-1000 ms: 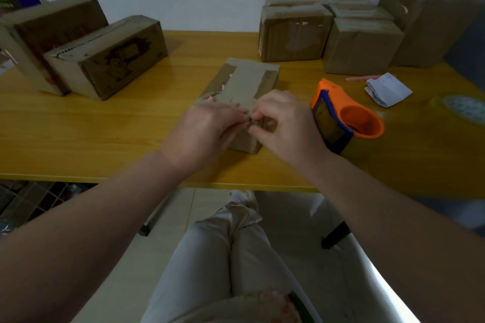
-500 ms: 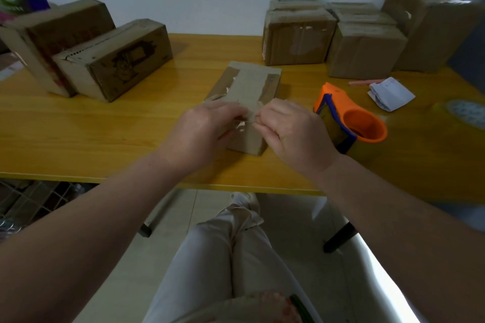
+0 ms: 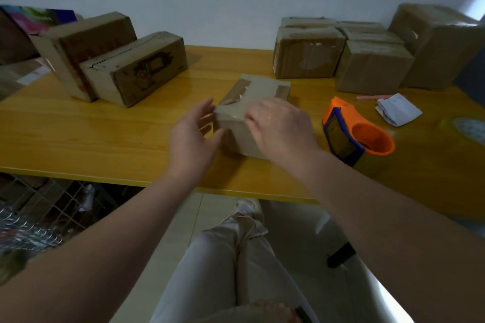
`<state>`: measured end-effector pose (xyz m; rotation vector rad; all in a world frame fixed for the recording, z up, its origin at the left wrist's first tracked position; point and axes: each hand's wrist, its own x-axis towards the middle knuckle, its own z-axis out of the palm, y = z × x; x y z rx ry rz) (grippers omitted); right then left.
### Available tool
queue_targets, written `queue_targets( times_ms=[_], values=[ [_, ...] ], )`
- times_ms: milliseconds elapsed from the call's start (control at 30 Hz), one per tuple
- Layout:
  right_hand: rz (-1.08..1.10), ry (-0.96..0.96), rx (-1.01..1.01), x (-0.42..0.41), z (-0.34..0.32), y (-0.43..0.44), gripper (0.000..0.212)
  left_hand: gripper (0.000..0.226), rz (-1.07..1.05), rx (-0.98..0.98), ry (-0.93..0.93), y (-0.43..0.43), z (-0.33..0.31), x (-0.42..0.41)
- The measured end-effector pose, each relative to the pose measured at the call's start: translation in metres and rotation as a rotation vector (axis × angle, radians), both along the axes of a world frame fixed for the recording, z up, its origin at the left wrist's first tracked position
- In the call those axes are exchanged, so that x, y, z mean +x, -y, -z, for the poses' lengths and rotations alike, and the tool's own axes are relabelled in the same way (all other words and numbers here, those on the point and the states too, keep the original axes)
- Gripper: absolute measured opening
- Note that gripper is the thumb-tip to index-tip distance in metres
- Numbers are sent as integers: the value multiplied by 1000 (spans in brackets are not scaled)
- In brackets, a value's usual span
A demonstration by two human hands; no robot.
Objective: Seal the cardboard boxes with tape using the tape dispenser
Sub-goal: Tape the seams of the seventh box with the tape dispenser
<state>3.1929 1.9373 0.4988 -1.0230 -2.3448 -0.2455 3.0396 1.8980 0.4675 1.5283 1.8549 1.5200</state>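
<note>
**Pressing a palm over the middle box, dispenser lying to its right**

Nearest the camera are the person's legs (image 3: 223,257) in pale trousers, and to the left, under the table, a wire rack (image 3: 39,204). The near edge of the yellow wooden table (image 3: 91,133) runs straight across above them, and both forearms cross it.

The left hand (image 3: 191,139) is spread open and holds nothing. Its fingers are fanned just beside the left side of the cardboard box (image 3: 262,89) and its thumb is by the near-left corner. Blur hides whether it touches. The right hand (image 3: 278,126) lies across the box's top near edge, fingers roughly flat and pointing left, gripping nothing that shows. The box sits mid-table, a little back from the near edge, with darker strips along both long edges of its top.

Just right of the box, apart from it, the orange and blue tape dispenser (image 3: 359,133) lies on the table. Beyond it are a folded white paper (image 3: 399,110) and a thin pink stick (image 3: 367,97). A pale round thing (image 3: 469,128) at the right border is too blurred to name.

A broad stretch of wood separates the box from two long boxes (image 3: 136,68) at the far left. A cluster of stacked boxes (image 3: 309,52) fills the far right, against the wall.
</note>
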Motion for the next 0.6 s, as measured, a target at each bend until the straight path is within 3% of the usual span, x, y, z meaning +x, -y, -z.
queue_targets(
  times_ms=[200, 367, 600],
  values=[
    [51, -414, -159, 6, -53, -14, 8, 48, 58, 228, 137, -3, -35, 10],
    [77, -566, -279, 12, -66, -20, 11, 45, 72, 290, -159, -1, -49, 19],
    [107, -606, -282, 15, -64, -19, 11, 46, 60, 309, -447, 0, -49, 21]
  ],
)
